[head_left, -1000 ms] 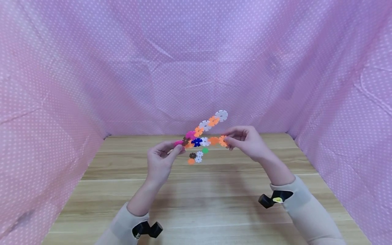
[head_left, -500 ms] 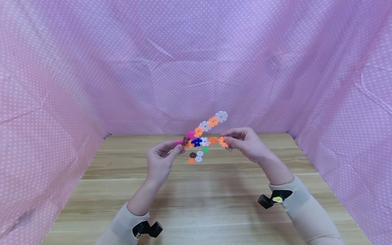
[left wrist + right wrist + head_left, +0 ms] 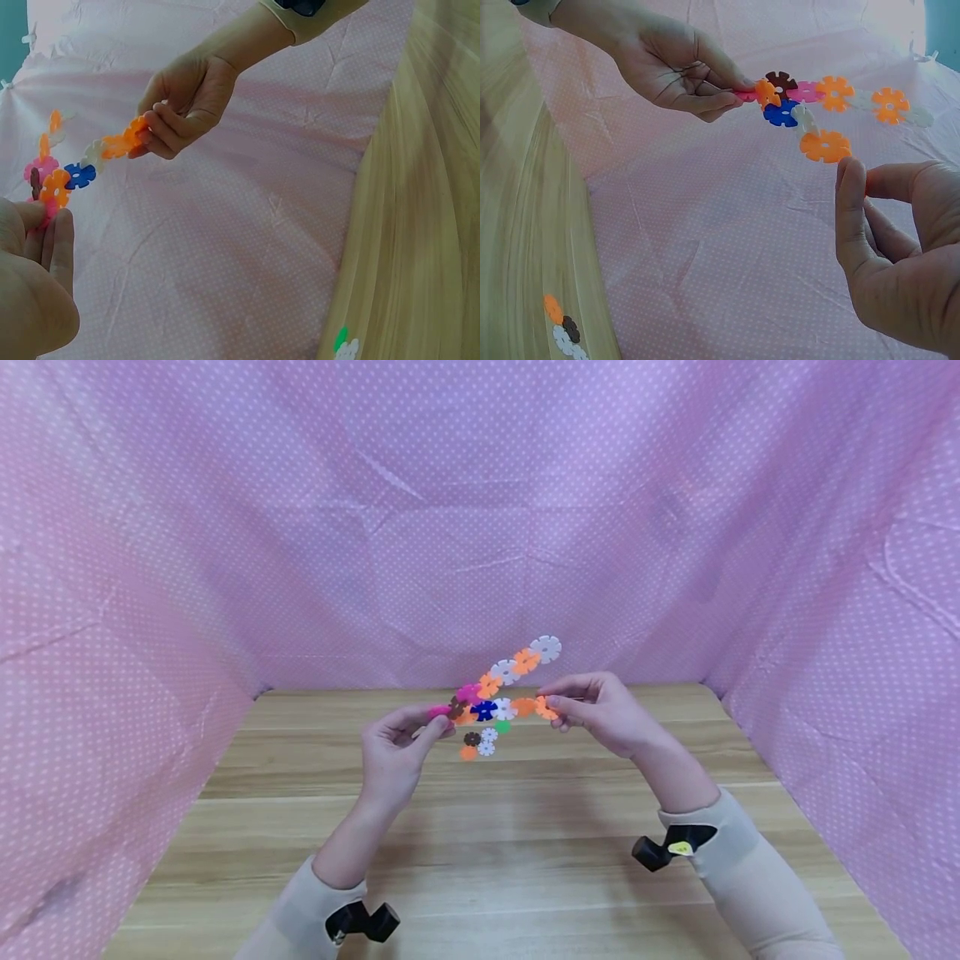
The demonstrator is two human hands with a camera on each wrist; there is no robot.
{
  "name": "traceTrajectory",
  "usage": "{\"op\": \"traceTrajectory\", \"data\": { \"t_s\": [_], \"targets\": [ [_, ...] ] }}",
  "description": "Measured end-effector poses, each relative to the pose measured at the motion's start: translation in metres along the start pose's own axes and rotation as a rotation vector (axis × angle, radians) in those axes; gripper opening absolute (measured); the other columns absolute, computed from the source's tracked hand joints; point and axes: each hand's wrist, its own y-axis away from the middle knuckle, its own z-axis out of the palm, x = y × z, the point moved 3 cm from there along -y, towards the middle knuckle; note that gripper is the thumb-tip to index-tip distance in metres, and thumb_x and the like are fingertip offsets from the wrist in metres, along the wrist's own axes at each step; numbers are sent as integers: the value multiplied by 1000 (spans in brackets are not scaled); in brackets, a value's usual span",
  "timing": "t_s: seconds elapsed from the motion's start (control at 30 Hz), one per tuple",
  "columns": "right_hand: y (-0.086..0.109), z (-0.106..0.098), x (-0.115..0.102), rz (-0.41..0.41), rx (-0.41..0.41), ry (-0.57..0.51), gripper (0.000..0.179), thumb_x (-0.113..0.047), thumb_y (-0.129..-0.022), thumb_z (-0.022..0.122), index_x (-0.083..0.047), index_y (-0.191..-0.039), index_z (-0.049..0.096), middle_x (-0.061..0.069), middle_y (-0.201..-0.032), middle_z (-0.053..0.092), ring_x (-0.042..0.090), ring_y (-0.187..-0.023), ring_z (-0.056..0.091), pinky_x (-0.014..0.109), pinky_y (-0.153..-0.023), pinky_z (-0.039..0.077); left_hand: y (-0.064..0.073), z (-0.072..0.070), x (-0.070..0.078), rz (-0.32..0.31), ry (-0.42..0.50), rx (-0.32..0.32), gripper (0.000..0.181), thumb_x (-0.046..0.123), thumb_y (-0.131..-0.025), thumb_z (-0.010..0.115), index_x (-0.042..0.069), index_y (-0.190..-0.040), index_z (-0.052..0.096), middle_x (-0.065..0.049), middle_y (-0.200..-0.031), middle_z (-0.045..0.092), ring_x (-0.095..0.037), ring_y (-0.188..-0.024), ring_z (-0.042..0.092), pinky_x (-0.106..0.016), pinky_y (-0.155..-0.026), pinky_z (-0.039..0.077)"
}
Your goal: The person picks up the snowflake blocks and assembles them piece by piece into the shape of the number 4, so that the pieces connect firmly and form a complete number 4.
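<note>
A forked chain of interlocking snowflake discs is held up in front of the person by both hands. My left hand (image 3: 393,756) pinches a pink disc (image 3: 437,712) at the joined end, beside a brown disc (image 3: 780,84). The upper branch runs through pink, orange and white discs to a white disc (image 3: 546,649) at its free tip. Along the lower branch come an orange disc, a blue disc (image 3: 483,711), a white disc (image 3: 503,708) and another orange disc (image 3: 826,146). At that branch's end my right hand (image 3: 607,717) pinches an orange disc (image 3: 136,131), partly hidden by the fingers.
Below the chain in the head view, several loose-looking discs lie on the wooden table (image 3: 480,852): a green disc (image 3: 502,727), white discs (image 3: 487,748), a brown disc (image 3: 472,739) and an orange disc (image 3: 468,753). A pink dotted curtain (image 3: 480,527) encloses the back and sides.
The upper branch's tip has dipped slightly and shifted a little right. The orange disc at the right fingertips has tilted a little. Both hands keep their grip and have barely moved.
</note>
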Motion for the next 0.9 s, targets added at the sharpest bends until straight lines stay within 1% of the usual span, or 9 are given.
{"op": "traceTrajectory", "data": {
  "t_s": [0.2, 0.4, 0.57, 0.63, 0.8, 0.9],
  "targets": [
    [0, 2, 1, 18, -4, -9, 31, 6, -101, 63, -20, -105, 79, -4, -100, 79, 8, -75, 72, 22, -74, 67, 1, 0, 1, -8, -19, -7, 12, -15, -92, 71, -14, -104, 74, 5, -90, 82, -9, -80, 79, -31, -84, 70],
    [0, 4, 3, 45, 19, -34, 29, 7, -99, 64, -18, -101, 78, -4, -96, 79, 8, -73, 72, 20, -72, 67, 2, -1, 1, -3, -44, -25, 14, -13, -93, 72, -18, -106, 71, 6, -91, 82, -9, -79, 78, -31, -83, 70],
    [0, 5, 2, 49, 26, -40, 31, 8, -98, 65, -19, -95, 80, -2, -91, 78, 8, -71, 73, 20, -70, 67, 1, -1, 0, -6, -43, -25, 13, -14, -92, 71, -16, -105, 73, 6, -91, 82, -12, -78, 79, -31, -83, 70],
    [0, 4, 2, 46, 26, -38, 31, 9, -98, 65, -19, -95, 80, -2, -91, 79, 8, -71, 73, 21, -70, 67, 1, -1, -1, -8, -38, -26, 13, -14, -92, 71, -16, -105, 73, 6, -91, 82, -12, -78, 80, -31, -83, 70],
    [-1, 3, 3, 53, 35, -35, 30, 8, -98, 66, -18, -96, 80, -2, -91, 79, 8, -71, 73, 23, -71, 68, 0, -1, -2, -13, -28, -36, 17, -16, -93, 69, -23, -108, 68, 7, -91, 82, -9, -79, 79, -31, -84, 69],
    [0, 4, 4, 62, 34, -49, 29, 8, -98, 66, -18, -95, 80, -2, -91, 78, 8, -71, 73, 23, -71, 68, -1, -1, -3, -21, -42, -43, 17, -15, -93, 70, -22, -108, 69, 7, -91, 82, -9, -78, 79, -31, -85, 69]
  ]
}}
